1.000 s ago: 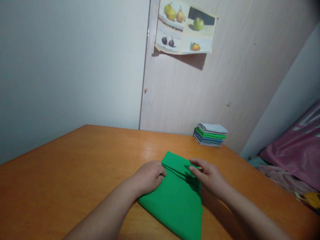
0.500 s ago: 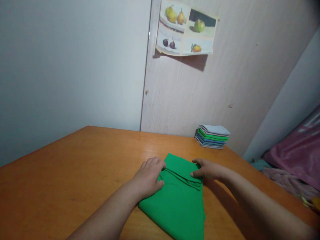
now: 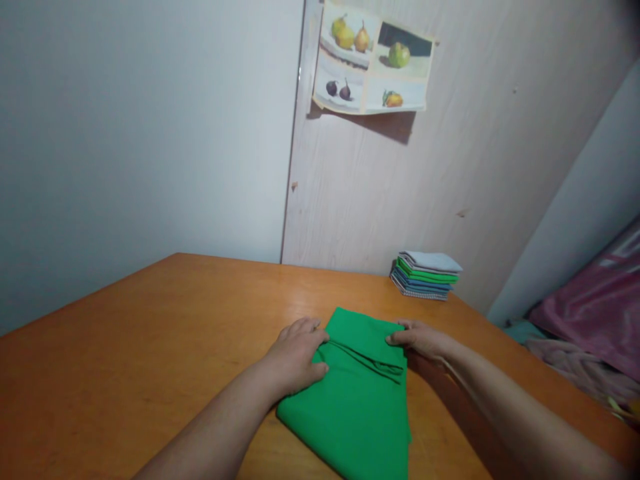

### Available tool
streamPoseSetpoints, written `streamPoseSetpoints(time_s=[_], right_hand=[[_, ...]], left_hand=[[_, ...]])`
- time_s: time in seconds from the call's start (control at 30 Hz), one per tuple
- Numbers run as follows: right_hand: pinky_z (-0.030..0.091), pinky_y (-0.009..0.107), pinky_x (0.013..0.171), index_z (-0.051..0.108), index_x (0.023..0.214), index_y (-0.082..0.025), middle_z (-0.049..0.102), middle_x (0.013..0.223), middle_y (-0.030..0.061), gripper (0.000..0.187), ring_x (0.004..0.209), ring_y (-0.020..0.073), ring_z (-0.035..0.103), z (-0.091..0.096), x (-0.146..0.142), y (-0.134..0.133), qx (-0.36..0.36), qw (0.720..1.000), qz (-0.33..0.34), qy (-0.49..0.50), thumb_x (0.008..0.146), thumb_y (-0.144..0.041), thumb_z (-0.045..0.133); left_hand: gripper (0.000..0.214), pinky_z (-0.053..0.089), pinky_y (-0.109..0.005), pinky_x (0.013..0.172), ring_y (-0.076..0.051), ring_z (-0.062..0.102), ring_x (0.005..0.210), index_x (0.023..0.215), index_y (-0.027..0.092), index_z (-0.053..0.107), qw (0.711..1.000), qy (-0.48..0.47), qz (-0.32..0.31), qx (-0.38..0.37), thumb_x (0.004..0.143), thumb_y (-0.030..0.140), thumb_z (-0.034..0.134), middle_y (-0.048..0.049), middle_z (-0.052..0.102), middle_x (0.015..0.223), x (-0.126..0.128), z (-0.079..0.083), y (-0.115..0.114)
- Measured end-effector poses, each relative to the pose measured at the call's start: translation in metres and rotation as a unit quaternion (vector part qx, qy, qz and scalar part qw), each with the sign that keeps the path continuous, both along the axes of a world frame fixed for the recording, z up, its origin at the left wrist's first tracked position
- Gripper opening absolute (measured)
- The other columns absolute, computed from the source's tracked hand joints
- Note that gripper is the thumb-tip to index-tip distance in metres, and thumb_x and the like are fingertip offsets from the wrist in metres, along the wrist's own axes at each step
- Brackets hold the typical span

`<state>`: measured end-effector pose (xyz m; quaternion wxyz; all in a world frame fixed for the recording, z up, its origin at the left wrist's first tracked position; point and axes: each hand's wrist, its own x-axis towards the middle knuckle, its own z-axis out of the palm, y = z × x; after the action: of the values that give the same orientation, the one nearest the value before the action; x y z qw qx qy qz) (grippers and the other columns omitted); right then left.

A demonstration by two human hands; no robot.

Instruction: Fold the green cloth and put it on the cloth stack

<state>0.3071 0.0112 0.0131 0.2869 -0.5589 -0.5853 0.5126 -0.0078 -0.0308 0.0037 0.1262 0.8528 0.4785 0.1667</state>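
Note:
A folded green cloth (image 3: 357,407) lies on the orange wooden table (image 3: 150,347) in front of me. My left hand (image 3: 295,353) rests on the cloth's left edge, fingers curled and pinching the folded layers. At the far right corner of the cloth, my right hand (image 3: 420,339) pinches the top layers between thumb and fingers. A fold line runs across the cloth between the two hands.
A stack of folded cloths (image 3: 426,275) in green, blue and grey sits at the table's far right edge against a pale wooden panel. A fruit picture (image 3: 373,63) hangs above. Pink bedding (image 3: 590,313) lies to the right, beyond the table.
My right hand has slid from the top of the cloth out to its far right corner. The left hand shifted slightly forward along the left edge. The top fold lies flatter.

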Motion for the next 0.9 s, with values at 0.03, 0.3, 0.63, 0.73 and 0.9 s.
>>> streamPoseSetpoints(time_s=[0.03,0.3,0.63,0.73,0.9], right_hand=[[0.044,0.028,0.061,0.061,0.077,-0.019,0.066,0.071,0.0016,0.029,0.067,0.0179,0.060,0.003,-0.002,-0.001,0.023,1.000,-0.005,-0.003,0.060,-0.036,0.075],[0.041,0.026,0.058,0.055,0.082,-0.022,0.054,0.068,-0.0040,0.019,0.064,0.0144,0.052,0.032,-0.027,-0.045,0.245,0.967,-0.020,-0.059,0.076,-0.036,0.066],[0.054,0.038,0.092,0.054,0.128,-0.030,0.066,0.124,0.0070,0.041,0.113,0.0262,0.063,0.027,-0.044,-0.134,0.518,0.812,0.125,-0.239,0.087,-0.021,0.054],[0.055,0.041,0.093,0.052,0.130,-0.031,0.065,0.129,0.0081,0.046,0.117,0.0287,0.063,0.010,-0.041,-0.147,0.568,0.768,0.159,-0.250,0.085,-0.021,0.057],[0.056,0.042,0.093,0.057,0.123,-0.031,0.067,0.129,0.0068,0.034,0.116,0.0285,0.064,-0.020,-0.038,-0.152,0.592,0.719,0.227,-0.286,0.089,-0.029,0.061]], left_hand=[[0.052,0.028,-0.050,0.114,-0.034,0.032,0.142,0.126,0.026,0.059,1.000,0.000,0.005,-0.002,0.076,0.037,0.068,-0.0117,0.041,0.152,0.000,0.000,0.000],[0.044,0.044,-0.044,0.096,-0.036,0.050,0.120,0.092,0.023,0.061,0.998,0.008,0.063,-0.014,0.065,0.054,0.075,-0.0095,0.061,0.113,-0.003,0.006,0.004],[0.046,0.049,-0.039,0.081,-0.034,0.064,0.098,0.088,0.026,0.070,0.989,-0.084,0.092,-0.074,0.058,0.060,0.079,-0.0079,0.069,0.091,-0.004,-0.003,0.010],[0.037,0.048,-0.041,0.080,-0.035,0.064,0.095,0.082,0.025,0.071,0.992,-0.065,0.080,-0.072,0.064,0.057,0.075,-0.0106,0.070,0.088,-0.005,-0.007,0.016],[0.022,0.048,-0.038,0.078,-0.032,0.064,0.089,0.075,0.023,0.068,0.996,-0.007,0.054,-0.070,0.063,0.040,0.075,-0.0102,0.069,0.086,-0.008,-0.009,0.024]])
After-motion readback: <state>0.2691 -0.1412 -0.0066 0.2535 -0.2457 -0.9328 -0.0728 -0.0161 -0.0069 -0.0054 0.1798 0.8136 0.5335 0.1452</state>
